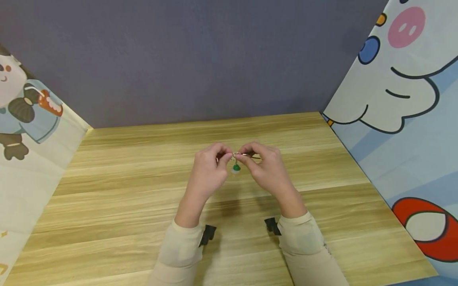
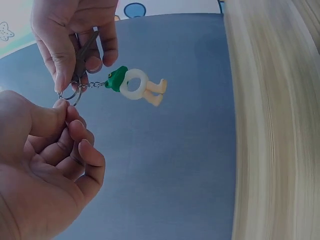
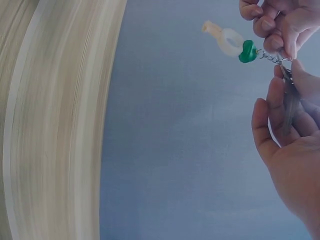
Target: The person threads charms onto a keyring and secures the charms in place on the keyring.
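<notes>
Between finger and thumb, my left hand [image 1: 211, 169] pinches a metal key ring [image 2: 73, 94] held up over the table. My right hand [image 1: 266, 169] meets it from the other side and holds a key [image 2: 86, 54] at the ring, the key's length lying along the fingers. From the ring a short chain [image 2: 95, 85] leads to a small figure charm [image 2: 134, 84] with a green top, a white loop body and pale legs. In the head view the charm hangs below the fingertips. The fingers partly hide the ring.
Beneath the hands lies a wood-grain table [image 1: 125, 206]. A plain grey-blue panel [image 1: 200, 63] rises at its back edge. Printed cartoon panels stand at the left [image 1: 32, 171] and right [image 1: 404, 159]. Each sleeve has a black wrist mount [image 1: 207, 235] on it.
</notes>
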{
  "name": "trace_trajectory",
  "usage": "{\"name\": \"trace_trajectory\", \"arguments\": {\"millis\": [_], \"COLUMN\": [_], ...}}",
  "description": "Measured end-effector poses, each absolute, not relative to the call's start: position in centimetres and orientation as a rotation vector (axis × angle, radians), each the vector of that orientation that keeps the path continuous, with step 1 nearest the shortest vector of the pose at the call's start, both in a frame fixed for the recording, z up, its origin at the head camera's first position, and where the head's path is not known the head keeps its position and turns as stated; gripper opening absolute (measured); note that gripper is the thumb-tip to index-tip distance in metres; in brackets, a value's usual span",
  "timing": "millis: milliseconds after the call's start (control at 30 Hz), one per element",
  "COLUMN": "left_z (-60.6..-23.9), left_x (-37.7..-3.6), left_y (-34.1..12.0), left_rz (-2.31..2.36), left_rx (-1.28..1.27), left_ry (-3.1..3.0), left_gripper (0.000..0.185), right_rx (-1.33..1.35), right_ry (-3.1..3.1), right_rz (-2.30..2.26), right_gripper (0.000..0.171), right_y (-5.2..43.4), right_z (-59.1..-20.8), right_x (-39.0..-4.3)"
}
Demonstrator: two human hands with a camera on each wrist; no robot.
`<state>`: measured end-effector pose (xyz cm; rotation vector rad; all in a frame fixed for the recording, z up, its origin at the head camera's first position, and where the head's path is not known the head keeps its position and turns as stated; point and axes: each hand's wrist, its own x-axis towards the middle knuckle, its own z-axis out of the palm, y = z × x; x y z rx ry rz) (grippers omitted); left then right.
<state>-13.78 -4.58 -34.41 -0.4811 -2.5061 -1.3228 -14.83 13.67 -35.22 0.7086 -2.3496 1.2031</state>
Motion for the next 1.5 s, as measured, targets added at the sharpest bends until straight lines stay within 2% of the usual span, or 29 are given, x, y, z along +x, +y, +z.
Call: {"name": "trace_trajectory", "arguments": {"millis": [533,867,1167,1500], "left_z": [-34.33,-34.20,-33.77,-33.69], "left_x": [-13.70,-14.06,-13.88,-13.74], "left_y": [-4.74,-4.88,-5.08,-4.57], "left_rz": [-1.616,-1.656,-1.256,-0.678], "left_rx": [-0.244,-0.254,-0.479,-0.637], "left_ry": [-2.485,-2.486,-2.584,-2.408], "left_gripper": [0.009,0.011,0.012,0.011], "right_rx": [0.655,0.641,0.657,0.738], "right_ry": [-2.359,-2.373,-2.403,-2.361], "right_rz": [1.234,1.241,1.173,0.977], "right_gripper": [0.010,0.009,0.009,0.008], "right_y": [13.25,13.25,13.28,13.19], "right_z": [-35.44,-35.38,-35.22,-34.78], "right_x": [-14.60,-14.76,-14.78,-14.83]}}
